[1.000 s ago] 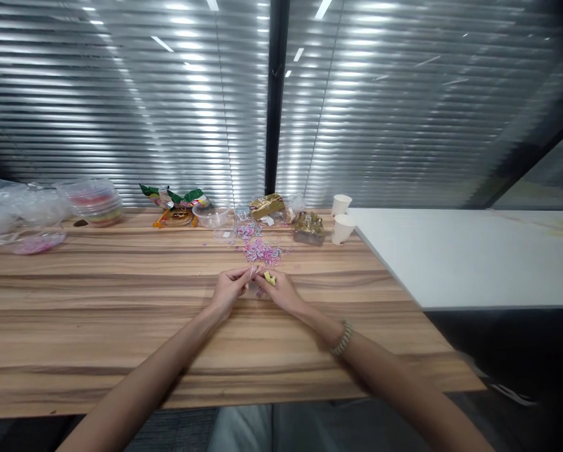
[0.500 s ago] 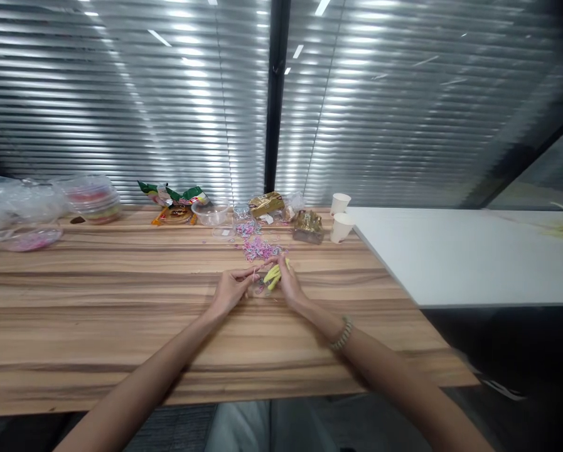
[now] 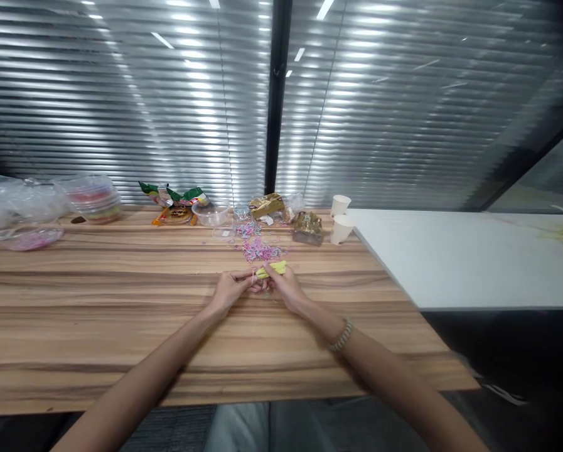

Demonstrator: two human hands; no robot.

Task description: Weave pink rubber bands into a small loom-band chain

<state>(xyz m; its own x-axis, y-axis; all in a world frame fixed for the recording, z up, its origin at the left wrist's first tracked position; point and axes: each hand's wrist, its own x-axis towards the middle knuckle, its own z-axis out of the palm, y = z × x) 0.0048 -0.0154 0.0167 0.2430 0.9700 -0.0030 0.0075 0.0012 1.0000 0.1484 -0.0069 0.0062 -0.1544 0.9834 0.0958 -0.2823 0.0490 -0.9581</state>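
left hand: at the centre of the frame, a bit below the middle; left hand (image 3: 229, 290) has thumb and fingertips pinched together on a pale strip (image 3: 253, 277), thin and upright.
right hand: just right of it; right hand (image 3: 288, 290) has fingers wrapped round the yellow pliers (image 3: 274, 270), thumb on top. lower fingers partly hidden.
pliers: centre of frame between the hands, yellow handles lying nearly level, left end right beside the strip; cannot tell if they touch. tip too small to make out.
bracelet: greenish bracelet (image 3: 341, 335) on right wrist, lower right of centre.
pieces: pile of small pink and purple pieces (image 3: 262, 250) just above the hands in the frame.
tub: clear tub (image 3: 211, 216) left of and above the pile.
wrappers: gold wrapper (image 3: 266, 206) above the pile, green packet (image 3: 187, 196) further left.
cups: two paper cups, front cup (image 3: 341, 229) and back cup (image 3: 340, 204), right of centre.
containers: stack of clear containers (image 3: 95, 199) at the left of the frame, beside plastic bags (image 3: 22, 201).
tables: wooden table (image 3: 121, 339) across the lower frame, white table (image 3: 427, 257) at right.
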